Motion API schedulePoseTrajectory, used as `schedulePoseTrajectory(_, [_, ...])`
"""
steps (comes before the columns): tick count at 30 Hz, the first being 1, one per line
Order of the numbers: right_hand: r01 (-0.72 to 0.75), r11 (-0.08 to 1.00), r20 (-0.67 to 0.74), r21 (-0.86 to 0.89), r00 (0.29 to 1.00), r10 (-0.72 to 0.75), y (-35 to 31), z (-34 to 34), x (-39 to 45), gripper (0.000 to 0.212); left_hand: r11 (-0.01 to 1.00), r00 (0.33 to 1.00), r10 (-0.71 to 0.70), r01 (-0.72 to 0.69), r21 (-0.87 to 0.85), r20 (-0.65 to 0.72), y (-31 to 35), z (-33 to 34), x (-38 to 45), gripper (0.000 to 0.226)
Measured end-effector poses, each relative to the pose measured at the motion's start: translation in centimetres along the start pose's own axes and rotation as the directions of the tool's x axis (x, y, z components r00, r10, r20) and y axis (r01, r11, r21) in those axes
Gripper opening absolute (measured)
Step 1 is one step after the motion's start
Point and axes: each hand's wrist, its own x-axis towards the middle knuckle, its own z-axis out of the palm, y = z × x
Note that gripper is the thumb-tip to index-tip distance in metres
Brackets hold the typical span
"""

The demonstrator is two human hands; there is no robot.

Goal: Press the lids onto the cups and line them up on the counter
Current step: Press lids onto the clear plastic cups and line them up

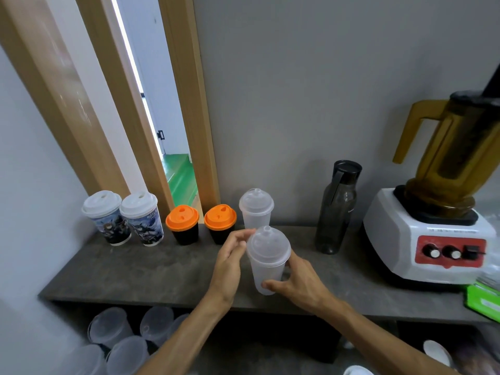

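Right hand grips the upright frosted plastic cup at centre frame; left hand fingertips touch its clear domed lid, pinch unclear. The row of lidded cups ends just beyond, upper centre.

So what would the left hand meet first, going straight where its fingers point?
Probably the dome lid on the held clear cup; fingertips of the left hand are almost at it, though depth is unclear.
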Motion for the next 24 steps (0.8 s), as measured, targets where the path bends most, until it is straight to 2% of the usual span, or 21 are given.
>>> schedulePoseTrajectory(8, [-0.014, 1.0, -0.034, 0.002, 0.999, 0.014, -0.1, 0.1, -0.2, 0.089, 0.999, 0.996, -0.01, 0.006, -0.051, -0.087, -0.4, 0.7, 0.9, 0.02])
schedulePoseTrajectory(13, [-0.013, 1.0, -0.015, -0.019, 1.0, 0.013, -0.5, 0.0, -0.5, 0.089, 0.973, 0.977, -0.191, 0.176, -0.15, -0.093, 0.7, 0.5, 2.9, 0.013])
schedulePoseTrajectory(18, [-0.004, 0.999, -0.036, -0.039, 0.999, 0.003, -0.5, 0.1, -0.5, 0.09, 0.891, 0.947, -0.32, 0.305, -0.335, 0.011, -0.2, 0.2, 2.9, 0.009])
schedulePoseTrajectory(24, [-0.036, 0.999, -0.038, -0.039, 0.999, 0.034, -1.2, 0.2, -0.6, 0.087, 0.945, 0.952, -0.306, 0.306, -0.115, 0.018, 0.9, -0.6, 3.3, 0.014])
